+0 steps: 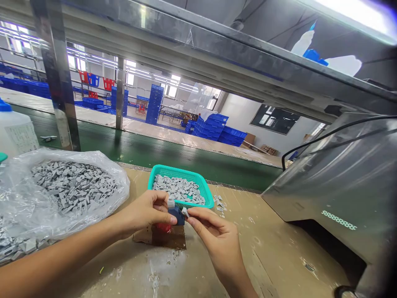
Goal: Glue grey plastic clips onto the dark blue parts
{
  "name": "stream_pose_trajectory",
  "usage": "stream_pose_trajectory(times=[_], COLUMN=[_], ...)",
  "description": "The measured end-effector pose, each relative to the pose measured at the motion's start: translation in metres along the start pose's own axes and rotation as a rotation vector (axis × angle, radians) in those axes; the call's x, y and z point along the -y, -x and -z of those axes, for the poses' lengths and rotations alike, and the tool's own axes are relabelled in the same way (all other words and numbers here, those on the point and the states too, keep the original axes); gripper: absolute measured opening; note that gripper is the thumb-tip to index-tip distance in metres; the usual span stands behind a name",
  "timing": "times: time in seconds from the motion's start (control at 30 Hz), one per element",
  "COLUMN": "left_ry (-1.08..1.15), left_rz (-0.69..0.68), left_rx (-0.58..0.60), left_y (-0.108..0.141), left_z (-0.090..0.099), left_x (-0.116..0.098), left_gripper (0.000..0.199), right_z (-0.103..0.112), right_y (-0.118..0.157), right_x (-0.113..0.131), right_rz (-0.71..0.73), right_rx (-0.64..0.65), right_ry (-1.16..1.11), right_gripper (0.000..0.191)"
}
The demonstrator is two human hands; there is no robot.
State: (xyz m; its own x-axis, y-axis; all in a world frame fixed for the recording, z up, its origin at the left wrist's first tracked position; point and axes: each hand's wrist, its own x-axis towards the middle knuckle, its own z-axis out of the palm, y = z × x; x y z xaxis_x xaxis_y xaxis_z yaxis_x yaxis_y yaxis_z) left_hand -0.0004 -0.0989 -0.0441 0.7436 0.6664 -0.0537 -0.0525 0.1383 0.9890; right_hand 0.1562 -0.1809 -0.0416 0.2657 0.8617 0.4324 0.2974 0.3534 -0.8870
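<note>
Between the thumb and fingers of my left hand (149, 213) is a small dark blue block (177, 216), with a pale grey bit showing at its upper left. My right hand (217, 236) pinches a small light grey plastic part (185, 212) close against the block's right side; whether they touch, I cannot tell. Just behind both hands stands a turquoise basket (210, 198) holding many similar grey parts (176, 187). Beneath my left hand lies a brown piece (169, 239) with something red (163, 227) on it, partly hidden.
A clear plastic bag (120, 178) full of grey parts (77, 186) lies at left, near a white bottle (20, 130). Several loose parts (219, 203) lie right of the basket. A metal housing (335, 182) stands at right. Behind runs a green conveyor belt (139, 147), under a metal shelf (198, 45).
</note>
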Motion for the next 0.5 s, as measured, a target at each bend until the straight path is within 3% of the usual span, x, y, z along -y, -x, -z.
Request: stream_pose_trajectory(times=[0.3,0.5], left_ry=[0.0,-0.01], left_rz=[0.004,-0.09], left_rx=[-0.044,-0.119], left_y=[0.002,0.003], left_z=[-0.009,-0.014], left_x=[-0.001,0.0], left_gripper=[0.025,0.02], right_z=[0.0,0.0], right_y=[0.002,0.012], right_x=[-0.005,-0.012], right_rz=[0.115,0.225], right_rx=[0.067,0.143], right_ry=[0.056,0.197], right_gripper=[0.016,0.025])
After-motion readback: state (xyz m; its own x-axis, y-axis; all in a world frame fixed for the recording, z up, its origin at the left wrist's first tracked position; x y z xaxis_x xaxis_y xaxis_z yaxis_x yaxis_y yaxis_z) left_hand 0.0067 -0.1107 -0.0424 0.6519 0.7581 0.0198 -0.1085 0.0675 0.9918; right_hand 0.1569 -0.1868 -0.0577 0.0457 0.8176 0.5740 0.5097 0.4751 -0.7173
